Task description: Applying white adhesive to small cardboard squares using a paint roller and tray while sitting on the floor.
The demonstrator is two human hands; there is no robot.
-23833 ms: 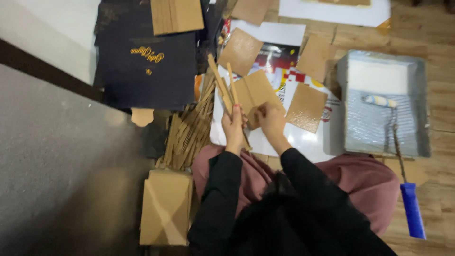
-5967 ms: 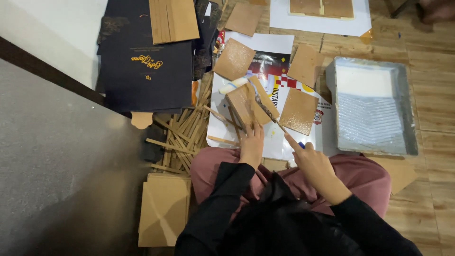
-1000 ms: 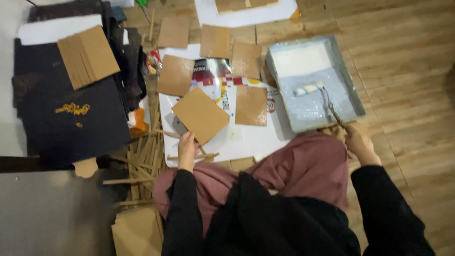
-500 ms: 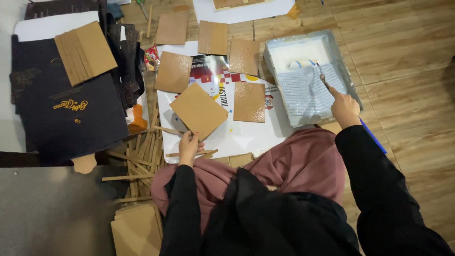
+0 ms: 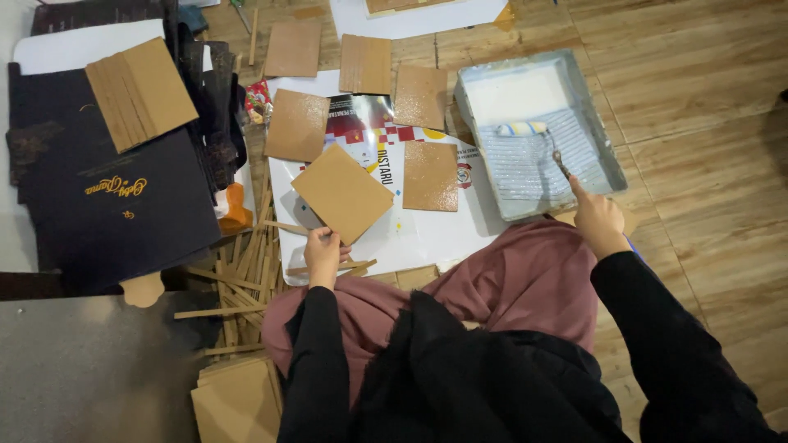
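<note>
My left hand (image 5: pixel 323 251) grips the near corner of a brown cardboard square (image 5: pixel 342 194), holding it tilted over a white printed sheet (image 5: pixel 419 234) on the floor. My right hand (image 5: pixel 599 220) holds the handle of a small paint roller (image 5: pixel 525 130), whose head lies in a grey paint tray (image 5: pixel 607 156) filled with white liquid at its far end. Several more cardboard squares (image 5: pixel 430 175) lie flat on and around the sheet, some with a wet shine.
A dark flat box (image 5: pixel 115 205) with a stack of cardboard pieces (image 5: pixel 141 93) on it lies at the left. Thin wooden sticks (image 5: pixel 238 271) are scattered beside my knee. More cardboard (image 5: pixel 238 402) lies at the lower left. Wooden floor (image 5: pixel 706 98) extends to the right.
My right hand has moved the roller into the tray, and its head now rests further up the ribbed slope. My left hand keeps holding the cardboard square.
</note>
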